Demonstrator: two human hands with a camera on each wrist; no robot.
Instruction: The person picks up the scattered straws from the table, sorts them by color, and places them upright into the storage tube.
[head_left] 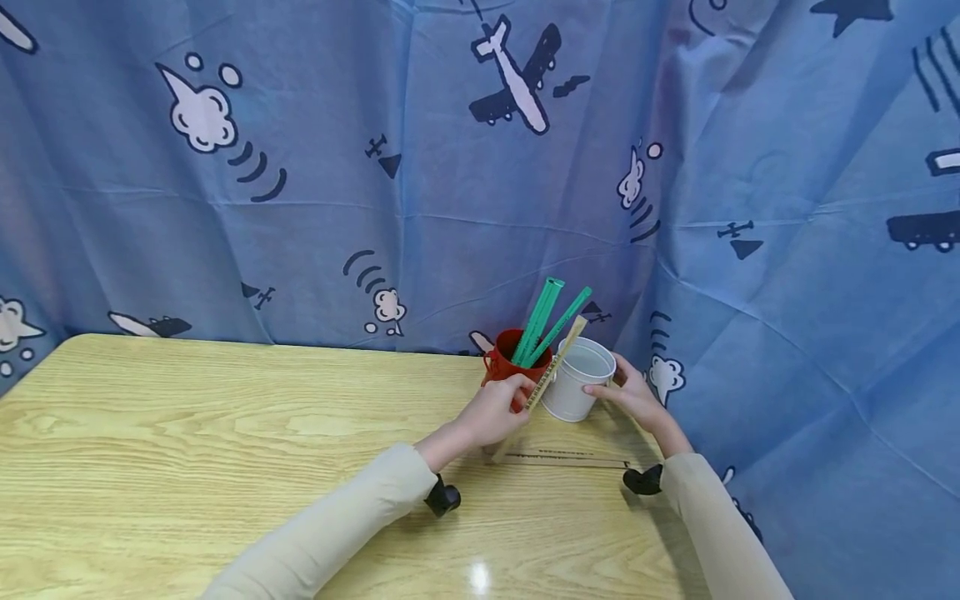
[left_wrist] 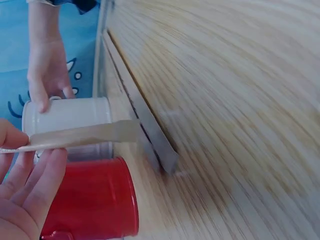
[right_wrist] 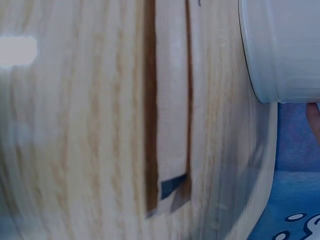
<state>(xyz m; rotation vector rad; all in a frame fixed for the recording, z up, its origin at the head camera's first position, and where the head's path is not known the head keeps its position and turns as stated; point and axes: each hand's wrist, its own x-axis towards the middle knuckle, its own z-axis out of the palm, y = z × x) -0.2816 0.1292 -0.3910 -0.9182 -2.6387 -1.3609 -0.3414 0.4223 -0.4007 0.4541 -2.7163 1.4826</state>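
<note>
My left hand (head_left: 489,414) pinches a long tan strip (head_left: 553,368) with a row of dark markings, like a ruler. It slants up in front of the gap between a red bucket (left_wrist: 95,200) and a white bucket (head_left: 564,398). Several green strips (head_left: 538,323) with dark print stand in the red one. My right hand (head_left: 639,402) grips the white bucket at its right side, thumb on the front and fingers around the back. Other tan strips (right_wrist: 172,110) lie side by side on the table, just in front of the buckets.
The wood-grain table (head_left: 225,450) runs far to the left. A blue curtain (head_left: 322,167) with airplane prints hangs behind its back edge and along the right side, close to the right hand. Black wrist devices (head_left: 442,497) show below both wrists.
</note>
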